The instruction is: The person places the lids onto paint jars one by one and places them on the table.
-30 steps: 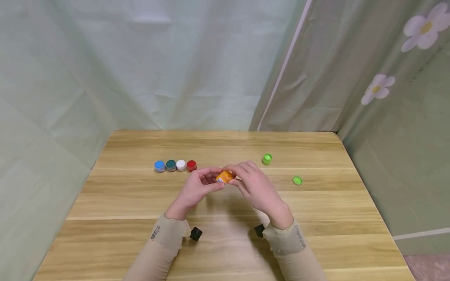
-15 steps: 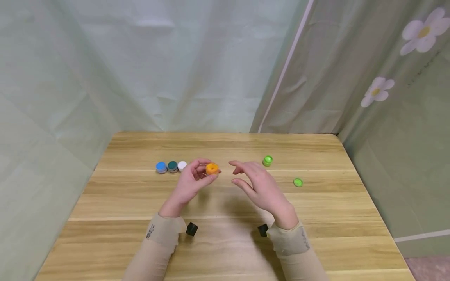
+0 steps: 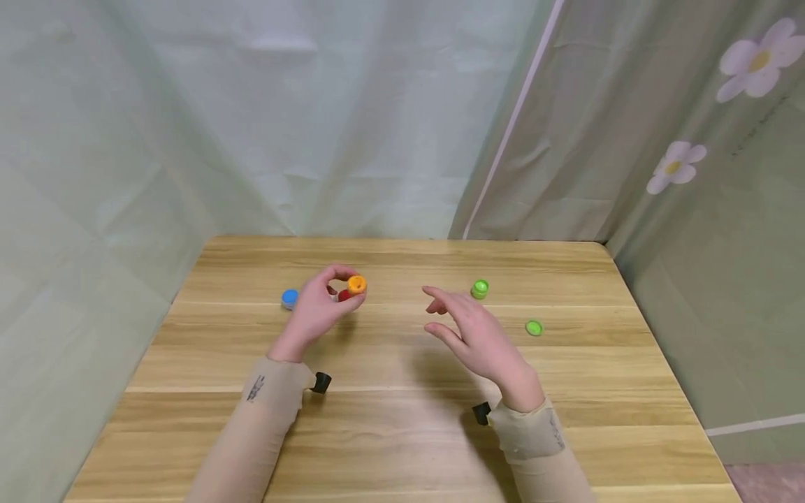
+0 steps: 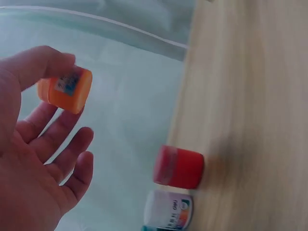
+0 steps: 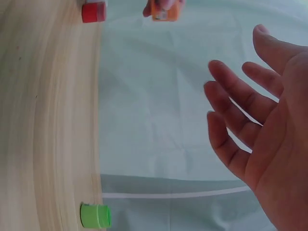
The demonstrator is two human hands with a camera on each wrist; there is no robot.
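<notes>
My left hand (image 3: pixel 311 311) pinches a small orange paint jar (image 3: pixel 356 285) between thumb and fingertips, holding it up over the table. A dark spot shows in the middle of the jar's top. In the left wrist view a printed label shows on its side, and the other fingers are loosely bent below it. Just under and behind it stands a red paint jar (image 4: pixel 180 167), beside a white paint jar (image 4: pixel 166 209). My right hand (image 3: pixel 481 339) hovers over the table with fingers spread and nothing in them. A green paint jar (image 3: pixel 480 289) stands beyond it.
A blue-topped jar (image 3: pixel 289 298) stands at the left end of the row, with the jars beside it mostly hidden by the left hand. A green lid (image 3: pixel 534 327) lies on the wooden table (image 3: pixel 402 433) at right. A curtain (image 3: pixel 377 126) hangs behind the table.
My right hand has let go of the orange jar and drawn back slightly right. The left hand has carried the jar left and away from me, toward the row of jars.
</notes>
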